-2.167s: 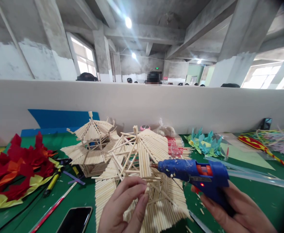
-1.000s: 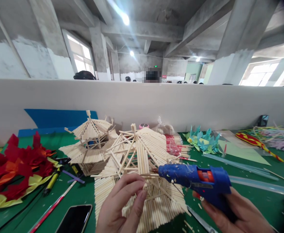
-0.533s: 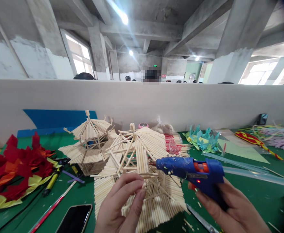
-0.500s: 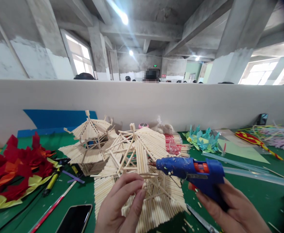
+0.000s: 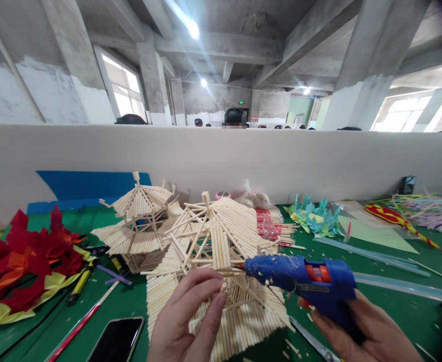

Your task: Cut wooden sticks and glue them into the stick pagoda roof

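My right hand (image 5: 356, 322) is wrapped round the handle of a blue glue gun (image 5: 299, 274). Its nozzle points left, close to the lower roof edge of a pavilion model (image 5: 239, 216) built from thin wooden sticks; whether it touches cannot be told. My left hand (image 5: 190, 311) is in front of the model, thumb and fingers pinched on a small wooden stick (image 5: 224, 287) seen almost end-on. On the roof, one part is covered with sticks and other parts are bare frame. Behind on the left stands another stick pavilion (image 5: 141, 221).
Red and yellow paper pieces (image 5: 24, 271) lie at the left, near a phone (image 5: 117, 339). Scissors (image 5: 313, 339) lie below the glue gun. Bundled sticks (image 5: 269, 223), a teal paper flower (image 5: 315, 216) and clear glue sticks (image 5: 371, 256) are behind. A white partition (image 5: 221, 156) borders the table.
The glue gun has shifted slightly right and down, its nozzle moving from the roof sticks to their lower edge. My left hand has stayed nearly still.
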`<action>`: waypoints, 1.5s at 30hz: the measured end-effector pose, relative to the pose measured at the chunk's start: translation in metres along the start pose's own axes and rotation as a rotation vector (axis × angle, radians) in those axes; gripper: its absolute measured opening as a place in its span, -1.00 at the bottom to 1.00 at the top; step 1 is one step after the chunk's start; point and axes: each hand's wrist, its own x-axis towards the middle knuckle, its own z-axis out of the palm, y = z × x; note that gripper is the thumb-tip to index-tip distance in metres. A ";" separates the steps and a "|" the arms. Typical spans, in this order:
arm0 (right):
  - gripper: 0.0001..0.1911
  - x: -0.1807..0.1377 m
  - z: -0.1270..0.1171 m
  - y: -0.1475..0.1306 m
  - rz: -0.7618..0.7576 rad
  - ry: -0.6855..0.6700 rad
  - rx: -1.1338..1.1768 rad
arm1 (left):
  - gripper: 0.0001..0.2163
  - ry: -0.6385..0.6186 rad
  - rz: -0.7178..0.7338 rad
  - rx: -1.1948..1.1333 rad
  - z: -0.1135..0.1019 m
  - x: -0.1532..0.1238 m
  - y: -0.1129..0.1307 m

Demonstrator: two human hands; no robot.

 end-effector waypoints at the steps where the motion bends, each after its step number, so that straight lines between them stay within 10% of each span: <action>1: -0.79 0.001 -0.001 -0.002 0.003 0.003 0.002 | -0.84 -0.002 -0.003 0.008 0.000 0.000 0.000; 10: -0.77 0.006 -0.002 -0.015 0.053 -0.058 0.166 | -0.83 -0.021 0.009 0.004 -0.001 -0.003 -0.003; 20: -0.77 0.001 -0.013 0.007 0.468 0.012 0.652 | -0.85 0.039 -0.009 0.044 -0.005 -0.012 0.002; 28: -0.66 -0.024 -0.017 0.116 0.588 -0.009 -0.030 | -0.84 0.149 -0.175 -0.189 -0.002 -0.027 0.018; 36: -0.62 -0.039 0.007 0.168 0.622 -0.013 -0.227 | -0.95 -0.038 -0.462 -0.402 0.000 -0.026 0.039; 42: -0.61 -0.022 -0.001 0.089 0.345 0.056 -0.167 | -0.83 -0.102 -0.751 -0.565 0.007 -0.018 0.041; 45: -0.77 -0.007 -0.003 0.010 -0.124 0.045 0.019 | -0.80 -0.161 -0.816 -0.680 0.012 -0.010 0.042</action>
